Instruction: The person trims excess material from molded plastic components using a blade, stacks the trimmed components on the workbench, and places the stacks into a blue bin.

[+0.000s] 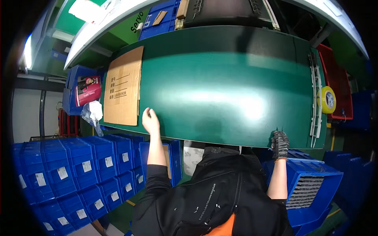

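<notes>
My bare left hand [151,122] is over the near left part of the green table [189,70], just right of a flat brown cardboard piece [123,86]. Its fingers are loosely bent, thumb apart, with nothing visible in them. A grey knitted glove covers my right hand [280,145], at the table's near edge on the right. Those gloved fingers are curled closed. Thin dark tips stick out above them, too small to name. Below that hand, a blue crate [315,173] lies with its opening showing stacked rows of grey ribbed parts.
A yellow tape roll [328,100] stands beside a metal rail strip [315,98] at the right edge, near a red bin [334,78]. Blue crates [78,169] are stacked at lower left. A red-pink packet [88,90] rests on a blue bin at left. A dark conveyor [228,13] adjoins the far edge.
</notes>
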The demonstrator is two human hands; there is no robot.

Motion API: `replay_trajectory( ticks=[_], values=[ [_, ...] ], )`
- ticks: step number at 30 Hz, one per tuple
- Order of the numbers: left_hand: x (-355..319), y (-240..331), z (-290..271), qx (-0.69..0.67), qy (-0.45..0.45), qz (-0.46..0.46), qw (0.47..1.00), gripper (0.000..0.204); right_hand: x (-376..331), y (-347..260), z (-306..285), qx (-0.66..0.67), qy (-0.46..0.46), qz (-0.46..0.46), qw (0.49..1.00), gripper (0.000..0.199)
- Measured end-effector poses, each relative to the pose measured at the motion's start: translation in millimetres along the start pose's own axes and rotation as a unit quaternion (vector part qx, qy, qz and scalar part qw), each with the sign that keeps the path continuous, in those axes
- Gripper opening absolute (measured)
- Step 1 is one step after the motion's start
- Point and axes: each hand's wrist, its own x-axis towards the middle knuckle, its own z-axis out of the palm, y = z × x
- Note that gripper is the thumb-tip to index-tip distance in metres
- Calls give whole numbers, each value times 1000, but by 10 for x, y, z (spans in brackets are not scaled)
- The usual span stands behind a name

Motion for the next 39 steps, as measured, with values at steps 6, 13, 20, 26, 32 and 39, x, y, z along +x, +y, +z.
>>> replay_trajectory(
  ticks=[6, 13, 20, 26, 32, 39],
  values=[
    [526, 1241, 1335, -53, -133, 204, 968, 27, -217, -278, -71, 205, 71, 59, 974, 11],
    [1556, 2158, 2607, 81, -141, 310, 937, 47, -294, -395, 6, 199, 130, 104, 966, 8],
    [2067, 2983, 3182, 149, -142, 366, 908, 45, -320, -601, 56, 149, 157, 144, 966, 8],
    [2905, 2751, 3518, 233, -174, 331, 898, 56, -276, -616, 129, 116, 160, 142, 970, 12],
    [2221, 3449, 3720, 266, -197, 318, 888, 47, -293, -591, 56, 44, 163, 145, 975, 16],
    [1091, 4563, 3851, 140, -215, 476, 841, 41, -300, -145, 9, -57, 152, 59, 985, 17]
  ],
)
